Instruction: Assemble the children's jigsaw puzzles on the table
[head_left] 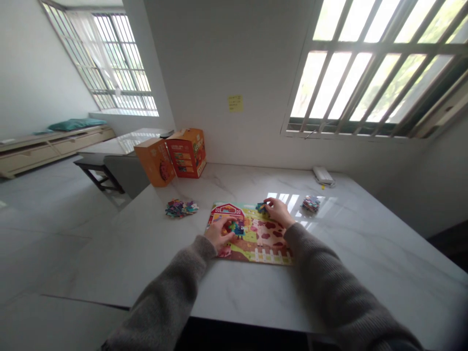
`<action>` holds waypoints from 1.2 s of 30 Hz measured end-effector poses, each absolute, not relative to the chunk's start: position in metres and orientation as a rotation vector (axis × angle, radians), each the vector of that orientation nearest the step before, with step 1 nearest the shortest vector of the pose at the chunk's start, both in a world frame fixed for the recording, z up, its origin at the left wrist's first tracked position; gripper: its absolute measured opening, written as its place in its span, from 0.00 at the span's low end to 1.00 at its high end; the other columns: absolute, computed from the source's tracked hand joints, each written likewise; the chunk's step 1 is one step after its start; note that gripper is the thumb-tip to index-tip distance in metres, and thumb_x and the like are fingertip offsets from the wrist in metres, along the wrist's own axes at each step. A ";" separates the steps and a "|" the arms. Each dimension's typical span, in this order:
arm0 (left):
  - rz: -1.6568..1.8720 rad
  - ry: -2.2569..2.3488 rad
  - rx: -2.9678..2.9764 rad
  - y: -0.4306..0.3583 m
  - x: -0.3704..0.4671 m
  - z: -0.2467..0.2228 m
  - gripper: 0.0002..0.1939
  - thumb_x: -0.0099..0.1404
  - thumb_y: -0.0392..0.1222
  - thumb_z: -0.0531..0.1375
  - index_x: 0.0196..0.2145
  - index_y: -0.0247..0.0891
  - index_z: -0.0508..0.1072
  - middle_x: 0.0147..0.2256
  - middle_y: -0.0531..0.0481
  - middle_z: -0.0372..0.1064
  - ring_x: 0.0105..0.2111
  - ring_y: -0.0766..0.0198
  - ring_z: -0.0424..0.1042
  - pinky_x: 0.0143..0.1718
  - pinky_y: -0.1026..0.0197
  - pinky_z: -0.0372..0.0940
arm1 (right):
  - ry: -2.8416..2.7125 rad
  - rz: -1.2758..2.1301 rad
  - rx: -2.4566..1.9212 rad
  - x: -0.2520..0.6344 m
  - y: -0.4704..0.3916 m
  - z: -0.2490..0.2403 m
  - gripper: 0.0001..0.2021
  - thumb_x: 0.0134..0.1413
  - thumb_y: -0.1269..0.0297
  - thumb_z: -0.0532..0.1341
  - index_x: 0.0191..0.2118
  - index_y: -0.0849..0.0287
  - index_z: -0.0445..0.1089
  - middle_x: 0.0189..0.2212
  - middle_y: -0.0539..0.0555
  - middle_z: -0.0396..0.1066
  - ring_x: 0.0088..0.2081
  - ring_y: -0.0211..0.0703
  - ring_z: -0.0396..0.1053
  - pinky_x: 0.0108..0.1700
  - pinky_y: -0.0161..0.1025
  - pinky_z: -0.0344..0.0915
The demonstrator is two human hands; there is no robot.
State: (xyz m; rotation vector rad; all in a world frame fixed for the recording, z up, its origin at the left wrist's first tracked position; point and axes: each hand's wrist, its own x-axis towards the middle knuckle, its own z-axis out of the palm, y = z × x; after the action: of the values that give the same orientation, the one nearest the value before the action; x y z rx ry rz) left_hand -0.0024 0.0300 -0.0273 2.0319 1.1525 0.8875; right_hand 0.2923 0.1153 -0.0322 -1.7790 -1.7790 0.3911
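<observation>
A farm-scene jigsaw puzzle (270,235) with a red barn, a spotted cow and a white fence lies flat on the marble-patterned table. My left hand (219,233) is over its left part, thumb and fingers curled round some dark blue puzzle pieces (238,228). Near the puzzle's top edge, my right hand (280,212) pinches another dark blue puzzle piece (261,207) between thumb and fingertips. How many pieces each hand has is too small to tell. To the left lies a loose heap of puzzle pieces (181,208); a smaller pile of pieces (310,204) is at the right.
Two orange boxes, one plain-sided box (155,161) and one printed box (187,153), stand at the table's back left. A white power strip (321,175) lies at the back right by the wall. A yellow note (235,103) hangs on the wall.
</observation>
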 end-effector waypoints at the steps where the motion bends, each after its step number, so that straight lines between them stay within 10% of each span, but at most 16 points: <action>1: 0.905 1.153 2.027 0.030 -0.002 -0.028 0.24 0.56 0.36 0.62 0.52 0.37 0.72 0.41 0.47 0.74 0.38 0.60 0.73 0.43 0.58 0.68 | -1.802 0.344 -1.795 0.293 0.118 -0.033 0.12 0.55 0.68 0.60 0.43 0.58 0.77 0.32 0.55 0.75 0.37 0.45 0.71 0.42 0.40 0.64; 10: 1.033 1.109 2.018 0.033 -0.001 -0.034 0.23 0.55 0.33 0.62 0.50 0.37 0.73 0.43 0.46 0.74 0.41 0.58 0.73 0.46 0.56 0.68 | -2.097 0.119 -1.603 0.296 0.113 -0.030 0.16 0.60 0.67 0.58 0.52 0.56 0.72 0.50 0.61 0.72 0.53 0.53 0.65 0.55 0.48 0.57; 36: 1.155 1.090 1.964 0.033 -0.004 -0.028 0.23 0.58 0.36 0.63 0.52 0.38 0.72 0.45 0.45 0.74 0.43 0.58 0.73 0.48 0.56 0.68 | -2.327 0.235 -1.372 0.308 0.118 -0.028 0.13 0.54 0.69 0.62 0.46 0.56 0.75 0.45 0.57 0.76 0.47 0.51 0.71 0.54 0.47 0.63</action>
State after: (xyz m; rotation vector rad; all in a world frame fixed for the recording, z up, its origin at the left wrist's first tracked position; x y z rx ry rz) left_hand -0.0036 0.0334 -0.0277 1.9637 1.0898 1.1554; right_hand 0.3084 0.1177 -0.0280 -1.3720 -2.3267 0.2348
